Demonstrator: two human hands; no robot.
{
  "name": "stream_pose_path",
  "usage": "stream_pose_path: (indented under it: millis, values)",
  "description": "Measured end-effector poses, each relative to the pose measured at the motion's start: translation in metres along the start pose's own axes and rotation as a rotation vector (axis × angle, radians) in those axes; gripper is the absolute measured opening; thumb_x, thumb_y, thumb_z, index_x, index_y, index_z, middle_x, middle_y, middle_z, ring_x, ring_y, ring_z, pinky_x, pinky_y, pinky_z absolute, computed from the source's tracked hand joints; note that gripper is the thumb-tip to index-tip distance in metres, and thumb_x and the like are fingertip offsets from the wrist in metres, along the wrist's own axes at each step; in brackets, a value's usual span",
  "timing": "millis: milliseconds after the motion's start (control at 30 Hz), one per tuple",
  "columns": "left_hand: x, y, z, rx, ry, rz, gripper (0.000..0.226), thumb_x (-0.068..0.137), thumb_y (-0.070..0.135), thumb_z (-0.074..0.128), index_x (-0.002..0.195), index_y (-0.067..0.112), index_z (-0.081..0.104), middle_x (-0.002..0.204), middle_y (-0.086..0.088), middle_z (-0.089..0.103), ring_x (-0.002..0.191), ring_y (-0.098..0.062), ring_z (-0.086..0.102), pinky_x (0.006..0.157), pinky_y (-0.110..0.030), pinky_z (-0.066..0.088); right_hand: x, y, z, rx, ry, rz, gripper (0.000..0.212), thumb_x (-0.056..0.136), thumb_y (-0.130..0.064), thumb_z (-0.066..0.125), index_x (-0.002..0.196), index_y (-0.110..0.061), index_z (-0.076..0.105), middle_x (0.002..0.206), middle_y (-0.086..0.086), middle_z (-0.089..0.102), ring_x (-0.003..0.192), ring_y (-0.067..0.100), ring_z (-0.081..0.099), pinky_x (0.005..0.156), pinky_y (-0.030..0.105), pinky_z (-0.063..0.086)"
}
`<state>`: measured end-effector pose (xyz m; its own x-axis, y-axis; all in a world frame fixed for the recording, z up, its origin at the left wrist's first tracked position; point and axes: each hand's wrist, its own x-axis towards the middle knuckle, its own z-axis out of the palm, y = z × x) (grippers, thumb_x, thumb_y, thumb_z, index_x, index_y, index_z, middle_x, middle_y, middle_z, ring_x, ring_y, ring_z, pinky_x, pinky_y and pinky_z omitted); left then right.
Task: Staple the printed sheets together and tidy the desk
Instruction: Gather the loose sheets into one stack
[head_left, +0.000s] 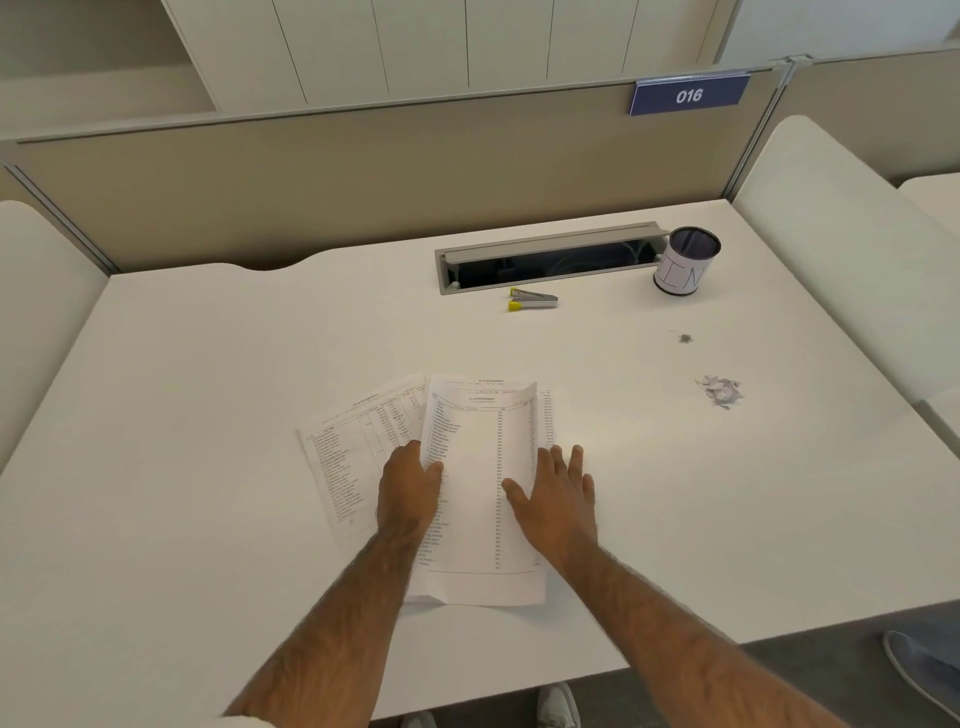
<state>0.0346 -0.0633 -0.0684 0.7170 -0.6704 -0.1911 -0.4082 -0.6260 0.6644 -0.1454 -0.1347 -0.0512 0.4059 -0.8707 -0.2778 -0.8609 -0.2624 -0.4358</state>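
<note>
Paper lies under both your hands: your left hand (408, 488) grips the left edge of the top printed sheet (483, 488), fingers curled over it, while your right hand (558, 499) rests flat and spread on its right side. More printed sheets (353, 457) fan out at ten o'clock beneath. On the white tabletop (208, 389), the stapler (532, 300) sits at twelve o'clock beside the open cable tray (545, 262). A mesh pen cup (685, 260) stands at one o'clock, with paper scraps (719, 391) at two o'clock.
</note>
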Motion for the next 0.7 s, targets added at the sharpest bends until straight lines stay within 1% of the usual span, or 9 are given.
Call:
stream_pose_path:
  millis: [100,200,267,367,433,500,567,633,700]
  values:
    - [-0.001,0.001,0.001,-0.003,0.011,0.000,0.030,0.100,0.023,0.062,0.126,0.009,0.062,0.123,-0.008,0.068,0.104,-0.024,0.066,0.080,-0.032,0.049,0.002,0.000,-0.002,0.045,0.013,-0.053,0.069,0.096,-0.053,0.043,0.150,-0.013,0.029,0.160,0.006,0.032,0.154,0.030,0.004,0.124,0.050,0.016]
    - [0.000,0.000,0.003,-0.015,0.013,0.006,0.028,0.099,0.023,0.062,0.124,0.010,0.063,0.120,-0.008,0.068,0.094,-0.016,0.059,0.077,-0.031,0.047,0.002,-0.006,-0.007,0.414,0.005,-0.030,0.055,0.093,-0.045,0.056,0.141,-0.021,0.044,0.142,0.000,0.055,0.138,0.026,0.044,0.108,0.047,0.045]
    - [0.001,-0.002,0.004,-0.031,0.005,0.005,0.028,0.099,0.023,0.062,0.124,0.011,0.063,0.121,-0.007,0.069,0.095,-0.015,0.059,0.078,-0.032,0.050,0.005,-0.011,-0.012,0.758,0.073,0.101,0.055,0.088,-0.041,0.067,0.137,-0.025,0.048,0.139,-0.001,0.056,0.121,0.020,0.058,0.098,0.042,0.054]
    - [0.002,-0.003,0.004,-0.048,-0.001,0.016,0.028,0.099,0.022,0.062,0.125,0.011,0.063,0.122,-0.007,0.068,0.097,-0.015,0.058,0.082,-0.032,0.050,0.009,-0.012,-0.018,1.130,0.172,0.359,0.069,0.076,-0.043,0.080,0.135,-0.031,0.046,0.134,-0.001,0.052,0.115,0.023,0.061,0.091,0.046,0.058]
    - [0.002,-0.004,0.004,-0.049,-0.002,0.021,0.027,0.099,0.022,0.062,0.124,0.011,0.063,0.121,-0.007,0.068,0.098,-0.016,0.060,0.083,-0.033,0.050,0.012,-0.009,-0.023,1.264,0.099,0.449,0.070,0.073,-0.045,0.082,0.131,-0.026,0.047,0.122,0.001,0.064,0.106,0.025,0.066,0.087,0.044,0.058]
    - [0.002,-0.006,0.005,-0.045,-0.002,0.019,0.029,0.098,0.024,0.063,0.125,0.012,0.063,0.122,-0.006,0.068,0.102,-0.021,0.064,0.085,-0.035,0.054,0.010,-0.009,-0.030,1.280,-0.061,0.405,0.060,0.074,-0.051,0.081,0.119,-0.018,0.058,0.107,0.003,0.074,0.095,0.026,0.073,0.076,0.040,0.059]
    - [0.002,-0.007,0.005,-0.042,-0.003,0.014,0.031,0.098,0.026,0.063,0.126,0.014,0.062,0.125,-0.005,0.068,0.106,-0.023,0.066,0.086,-0.037,0.056,0.010,-0.009,-0.030,1.177,-0.150,0.306,0.050,0.077,-0.048,0.080,0.112,-0.014,0.069,0.104,0.002,0.078,0.091,0.024,0.075,0.078,0.042,0.062]
    - [0.002,-0.006,0.005,-0.043,-0.012,0.008,0.033,0.098,0.028,0.063,0.127,0.014,0.062,0.125,-0.006,0.068,0.107,-0.024,0.066,0.087,-0.037,0.056,0.010,-0.008,-0.025,1.067,-0.174,0.257,0.037,0.082,-0.027,0.078,0.115,-0.012,0.070,0.110,0.005,0.076,0.093,0.024,0.074,0.085,0.046,0.061]
    - [0.001,-0.004,0.003,-0.040,-0.009,0.015,0.035,0.097,0.029,0.065,0.128,0.013,0.063,0.125,-0.007,0.067,0.110,-0.025,0.065,0.089,-0.035,0.054,0.008,-0.009,-0.025,1.027,-0.185,0.267,0.029,0.084,-0.005,0.063,0.112,-0.006,0.071,0.113,0.012,0.074,0.093,0.029,0.073,0.085,0.047,0.060]
